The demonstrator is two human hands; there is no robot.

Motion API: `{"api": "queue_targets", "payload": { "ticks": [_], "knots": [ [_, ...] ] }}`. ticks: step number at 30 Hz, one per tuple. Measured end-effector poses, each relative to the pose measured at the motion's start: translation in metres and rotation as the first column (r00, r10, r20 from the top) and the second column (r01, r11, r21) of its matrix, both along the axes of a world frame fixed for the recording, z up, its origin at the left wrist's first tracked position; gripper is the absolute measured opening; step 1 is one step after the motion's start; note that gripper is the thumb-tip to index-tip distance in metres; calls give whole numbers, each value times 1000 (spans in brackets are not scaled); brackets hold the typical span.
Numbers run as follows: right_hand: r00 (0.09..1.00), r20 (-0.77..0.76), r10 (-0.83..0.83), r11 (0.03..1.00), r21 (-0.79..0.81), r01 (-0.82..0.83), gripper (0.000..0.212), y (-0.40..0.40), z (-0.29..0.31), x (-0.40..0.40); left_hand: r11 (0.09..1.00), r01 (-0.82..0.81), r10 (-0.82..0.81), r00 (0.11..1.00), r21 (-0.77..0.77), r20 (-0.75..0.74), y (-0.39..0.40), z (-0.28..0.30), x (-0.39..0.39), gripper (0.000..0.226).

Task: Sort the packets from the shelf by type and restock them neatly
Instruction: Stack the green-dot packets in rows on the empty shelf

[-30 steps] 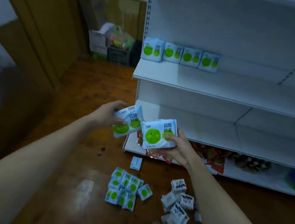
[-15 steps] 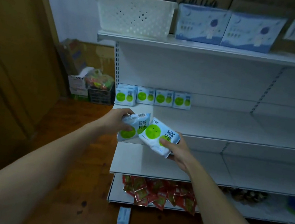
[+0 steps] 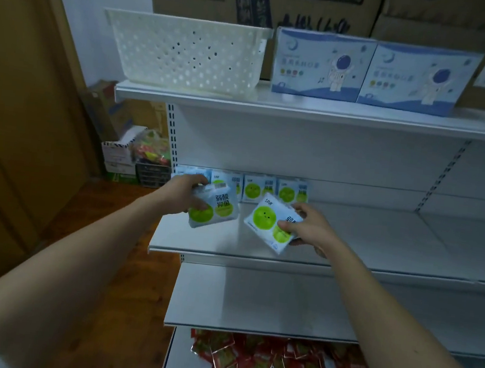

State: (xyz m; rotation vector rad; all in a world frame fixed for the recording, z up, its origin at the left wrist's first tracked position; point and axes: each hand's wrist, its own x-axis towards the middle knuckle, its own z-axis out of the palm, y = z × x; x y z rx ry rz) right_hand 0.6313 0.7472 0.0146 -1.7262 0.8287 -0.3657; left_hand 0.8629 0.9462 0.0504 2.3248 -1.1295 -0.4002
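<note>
left hand [image 3: 180,192] grips glossy flat packet [image 3: 213,210] | right hand [image 3: 308,227] grips matching green-dotted packet [image 3: 270,221] | above white metal shelf [image 3: 379,248]

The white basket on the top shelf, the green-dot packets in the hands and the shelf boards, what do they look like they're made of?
White basket: moulded plastic, matte, judging by its regular punched holes.
Green-dot packets, in the left hand and the right hand: soft printed plastic film, probably, slightly glossy and creased.
Shelf boards: likely painted sheet metal, smooth pale finish, thin folded front edge.
</note>
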Motion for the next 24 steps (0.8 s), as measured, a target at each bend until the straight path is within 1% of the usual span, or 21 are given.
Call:
{"api": "queue_targets", "payload": {
  "ticks": [2, 3, 5, 6, 8, 9, 14, 17, 19, 22, 24],
  "knots": [
    [996, -91, 18, 987, -160, -32, 59, -19, 9, 16, 1000, 2, -3, 996, 14, 89, -19, -3, 14, 61],
    [987, -161, 18, 961, -270, -61, 59, -27, 14, 24, 1000, 7, -10, 993, 25, 117, -28, -6, 20, 60],
    [942, -334, -16, 864, -479, -155, 56, -43, 21, 42, 998, 35, -44, 985, 56, 166, -47, -18, 36, 57],
    [914, -404, -37, 824, -530, -201, 52, -49, 21, 51, 995, 54, -69, 977, 80, 200, -56, -25, 45, 55],
    [861, -503, -70, 784, -562, -265, 48, -60, 16, 70, 988, 85, -117, 960, 131, 256, -73, -38, 64, 56],
    [845, -528, -87, 774, -570, -276, 48, -66, 11, 80, 983, 98, -136, 955, 154, 262, -82, -45, 75, 56],
    [817, -564, -118, 773, -569, -281, 56, -88, -10, 125, 965, 153, -198, 958, 214, 208, -119, -66, 116, 59],
    [801, -584, -132, 767, -572, -291, 60, -100, -22, 151, 966, 172, -210, 957, 191, 202, -138, -79, 131, 56],
    [780, -609, -146, 750, -582, -314, 58, -107, -32, 169, 963, 197, -236, 947, 186, 217, -146, -89, 135, 53],
    [754, -635, -169, 723, -600, -343, 51, -108, -47, 191, 947, 200, -278, 901, 250, 333, -149, -101, 138, 52],
    [731, -651, -202, 712, -610, -347, 48, -106, -55, 202, 946, 190, -298, 829, 263, 474, -150, -103, 140, 54]
  ]
}}
